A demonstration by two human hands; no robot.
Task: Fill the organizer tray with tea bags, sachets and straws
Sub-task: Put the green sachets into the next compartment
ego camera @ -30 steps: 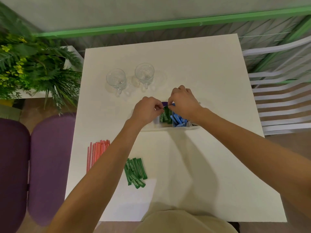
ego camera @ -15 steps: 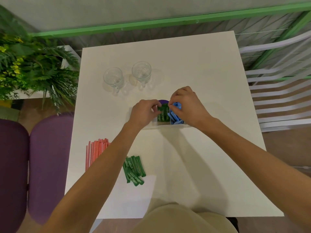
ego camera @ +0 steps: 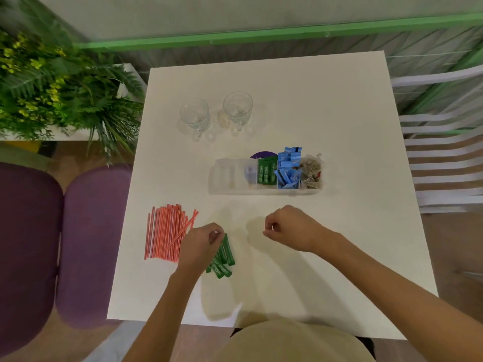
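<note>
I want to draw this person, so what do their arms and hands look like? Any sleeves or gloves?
The left arm and right arm are bare as far as the picture shows, no sleeves. The left hand and right hand have no gloves, and no watch, bracelet or ring shows. The only clothing in view is plain beige cloth at the bottom.

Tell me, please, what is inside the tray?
Green sachets, blue sachets and tea bags stand in the tray's right compartments. Their lower ends and anything beneath them are covered; a purple disc behind them is partly hidden.
</note>
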